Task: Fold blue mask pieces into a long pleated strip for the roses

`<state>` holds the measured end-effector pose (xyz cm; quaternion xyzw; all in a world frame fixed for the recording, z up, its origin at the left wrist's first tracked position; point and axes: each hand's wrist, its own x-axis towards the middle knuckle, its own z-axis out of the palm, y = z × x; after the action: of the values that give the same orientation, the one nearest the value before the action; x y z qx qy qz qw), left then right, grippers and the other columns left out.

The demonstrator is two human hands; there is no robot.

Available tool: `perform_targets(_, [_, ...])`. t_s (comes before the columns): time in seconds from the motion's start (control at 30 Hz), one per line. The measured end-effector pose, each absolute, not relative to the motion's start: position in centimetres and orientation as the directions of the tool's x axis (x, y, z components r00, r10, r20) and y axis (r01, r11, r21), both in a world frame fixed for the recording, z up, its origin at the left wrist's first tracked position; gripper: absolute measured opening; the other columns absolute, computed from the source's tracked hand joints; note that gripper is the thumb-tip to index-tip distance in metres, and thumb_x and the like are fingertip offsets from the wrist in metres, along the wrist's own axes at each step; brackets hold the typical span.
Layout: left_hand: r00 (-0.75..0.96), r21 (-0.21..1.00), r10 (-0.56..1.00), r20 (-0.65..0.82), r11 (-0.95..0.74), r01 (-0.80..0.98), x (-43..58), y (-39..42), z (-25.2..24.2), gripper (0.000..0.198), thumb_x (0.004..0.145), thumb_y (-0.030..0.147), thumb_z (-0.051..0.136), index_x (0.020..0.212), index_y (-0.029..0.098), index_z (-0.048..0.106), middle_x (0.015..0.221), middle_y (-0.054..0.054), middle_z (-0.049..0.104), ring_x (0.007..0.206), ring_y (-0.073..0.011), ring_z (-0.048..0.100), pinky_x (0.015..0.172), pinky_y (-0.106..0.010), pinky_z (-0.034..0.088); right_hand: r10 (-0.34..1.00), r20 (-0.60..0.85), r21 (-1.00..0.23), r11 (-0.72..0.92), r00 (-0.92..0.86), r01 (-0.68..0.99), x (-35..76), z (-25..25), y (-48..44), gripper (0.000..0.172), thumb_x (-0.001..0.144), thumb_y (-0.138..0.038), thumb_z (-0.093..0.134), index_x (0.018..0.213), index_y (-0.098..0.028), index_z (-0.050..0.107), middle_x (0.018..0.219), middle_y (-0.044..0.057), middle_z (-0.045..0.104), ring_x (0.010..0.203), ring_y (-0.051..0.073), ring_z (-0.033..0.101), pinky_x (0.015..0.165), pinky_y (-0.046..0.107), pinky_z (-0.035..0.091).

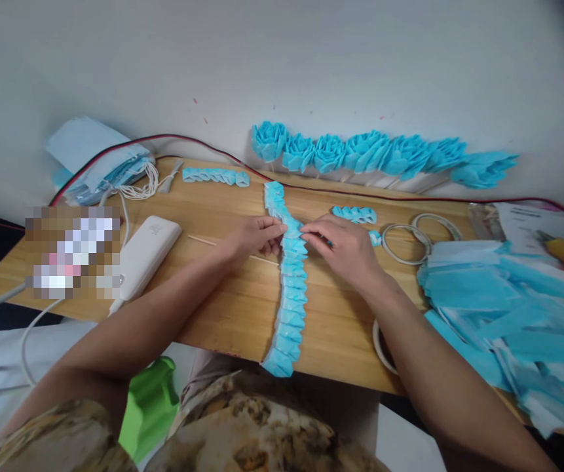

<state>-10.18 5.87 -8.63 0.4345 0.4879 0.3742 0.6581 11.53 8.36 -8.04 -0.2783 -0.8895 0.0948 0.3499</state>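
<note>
A long pleated strip of light-blue fabric (292, 295) runs down the middle of the wooden table, its near end hanging at the front edge. My left hand (261, 235) pinches its left side in the upper part, fingers curled. From the other side, the fingertips of my right hand (343, 242) grip the same pleats. A thin wooden stick (202, 240) lies partly beneath my left hand and wrist. Two short pleated pieces lie farther back: one pleated band (215, 176) at the left and another pleated band (354, 214) behind my right hand.
Blue fabric roses (329, 153) line the wall. Tape rolls (406, 243) and loose blue sheets (498, 288) lie at right. On the left are a white power bank (147, 252), a stack of pale-blue masks (97, 154) and cables. A red-black wire (178, 136) crosses the back.
</note>
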Motion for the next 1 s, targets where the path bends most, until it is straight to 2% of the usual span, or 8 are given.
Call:
perform_targets(0.13, [0.258, 0.944, 0.913, -0.315, 0.329, -0.012, -10.23, 5.74, -8.52, 0.034, 0.096, 0.035, 0.065, 0.069, 0.013, 0.062, 0.053, -0.001, 0.062, 0.043, -0.0071, 0.053, 0.045, -0.018, 0.040, 0.577, 0.555, -0.361, 0.816, -0.599, 0.452, 11.40, -7.76, 8.13, 0.013, 0.098, -0.022, 0.061, 0.095, -0.023, 0.073, 0.092, 0.005, 0.078, 0.083, 0.020, 0.071, 0.073, 0.032, 0.052])
perform_targets(0.23, [0.264, 0.952, 0.916, -0.302, 0.302, 0.039, -10.30, 5.60, -8.55, 0.035, 0.093, 0.037, 0.068, 0.068, 0.013, 0.063, 0.053, -0.001, 0.064, 0.043, -0.0065, 0.052, 0.047, -0.018, 0.039, 0.600, 0.536, -0.368, 0.799, -0.594, 0.475, 11.33, -7.59, 7.97, 0.014, 0.097, -0.021, 0.059, 0.093, -0.023, 0.072, 0.090, 0.004, 0.077, 0.081, 0.019, 0.070, 0.072, 0.031, 0.051])
perform_targets(0.47, [0.255, 0.957, 0.923, -0.289, 0.280, 0.074, -10.10, 5.41, -8.29, 0.034, 0.091, 0.030, 0.070, 0.063, 0.015, 0.060, 0.051, 0.001, 0.060, 0.043, -0.0060, 0.049, 0.048, -0.018, 0.039, 0.687, 0.496, -0.381, 0.722, -0.532, 0.578, 11.11, -7.64, 7.70, 0.013, 0.094, -0.021, 0.061, 0.089, -0.023, 0.072, 0.083, 0.003, 0.076, 0.076, 0.018, 0.069, 0.069, 0.030, 0.049])
perform_targets(0.6, [0.212, 0.954, 0.931, -0.297, 0.297, 0.029, -10.09, 5.53, -8.35, 0.034, 0.091, 0.032, 0.069, 0.064, 0.015, 0.059, 0.051, 0.001, 0.060, 0.042, -0.0058, 0.049, 0.047, -0.018, 0.039, 0.653, 0.511, -0.398, 0.756, -0.559, 0.520, 11.48, -7.69, 7.96, 0.023, 0.098, -0.019, 0.055, 0.098, -0.025, 0.077, 0.097, 0.005, 0.079, 0.089, 0.020, 0.073, 0.076, 0.033, 0.054])
perform_targets(0.73, [0.166, 0.949, 0.941, -0.294, 0.309, -0.066, -10.10, 5.65, -8.54, 0.033, 0.092, 0.029, 0.067, 0.064, 0.015, 0.058, 0.050, 0.001, 0.058, 0.044, -0.0069, 0.051, 0.046, -0.018, 0.040, 0.657, 0.522, -0.494, 0.753, -0.545, 0.435, 11.79, -7.98, 8.10, 0.031, 0.095, -0.013, 0.050, 0.097, -0.026, 0.079, 0.102, 0.003, 0.080, 0.093, 0.019, 0.075, 0.081, 0.033, 0.057])
perform_targets(0.8, [0.157, 0.952, 0.946, -0.284, 0.298, -0.067, -10.08, 5.63, -8.60, 0.032, 0.092, 0.029, 0.067, 0.064, 0.015, 0.059, 0.050, 0.001, 0.058, 0.044, -0.0070, 0.051, 0.046, -0.018, 0.040, 0.744, 0.478, -0.604, 0.664, -0.466, 0.440, 11.71, -8.16, 8.05, 0.027, 0.094, -0.017, 0.053, 0.101, -0.025, 0.078, 0.098, 0.003, 0.080, 0.088, 0.019, 0.075, 0.078, 0.033, 0.057])
perform_targets(0.9, [0.158, 0.962, 0.953, -0.259, 0.269, -0.041, -10.07, 5.55, -8.71, 0.033, 0.090, 0.033, 0.070, 0.063, 0.015, 0.060, 0.052, 0.001, 0.059, 0.045, -0.0067, 0.051, 0.047, -0.018, 0.040, 0.914, 0.262, -0.831, 0.377, -0.311, 0.409, 11.42, -8.20, 7.98, 0.023, 0.094, -0.032, 0.059, 0.107, -0.023, 0.075, 0.086, 0.003, 0.077, 0.072, 0.018, 0.072, 0.059, 0.029, 0.055])
perform_targets(1.0, [0.167, 0.970, 0.958, -0.233, 0.242, -0.033, -10.12, 5.48, -8.87, 0.034, 0.088, 0.036, 0.070, 0.063, 0.015, 0.060, 0.053, 0.001, 0.059, 0.047, -0.0071, 0.052, 0.049, -0.018, 0.041, 0.956, 0.017, -0.941, 0.114, -0.292, 0.317, 11.17, -7.74, 7.90, 0.035, 0.092, -0.052, 0.060, 0.087, -0.020, 0.073, 0.073, 0.004, 0.072, 0.056, 0.015, 0.062, 0.040, 0.023, 0.042])
